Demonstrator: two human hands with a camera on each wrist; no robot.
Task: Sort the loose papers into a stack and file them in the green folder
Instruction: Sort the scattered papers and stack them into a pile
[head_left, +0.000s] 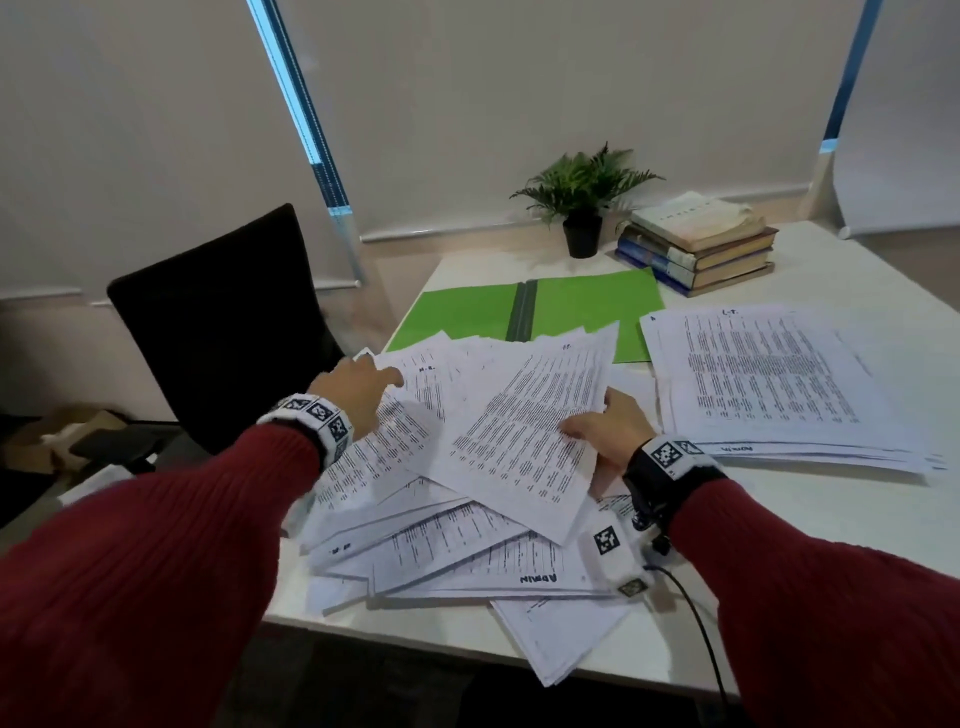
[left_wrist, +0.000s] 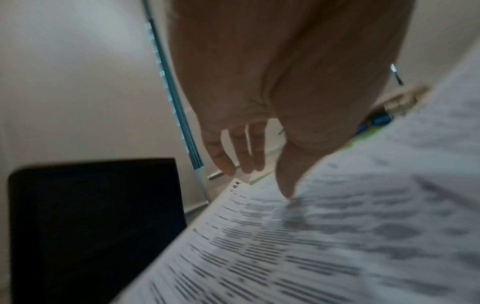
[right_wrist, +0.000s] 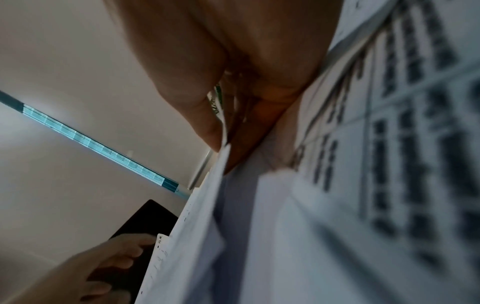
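Your right hand (head_left: 610, 431) pinches the top sheet (head_left: 530, 431) of the loose pile (head_left: 441, 540), left hand (head_left: 358, 389) flat on it, green folder (head_left: 467, 312) open behind; overhanging near sheets may slide off the table (head_left: 810, 519).

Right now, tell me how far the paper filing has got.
Done: a squared stack lies right of the open green folder, which holds no papers that show. In hand: the right hand pinches a sheet from the loose pile; the left hand rests on the pile's far corner. Left: most of the pile, then filing.
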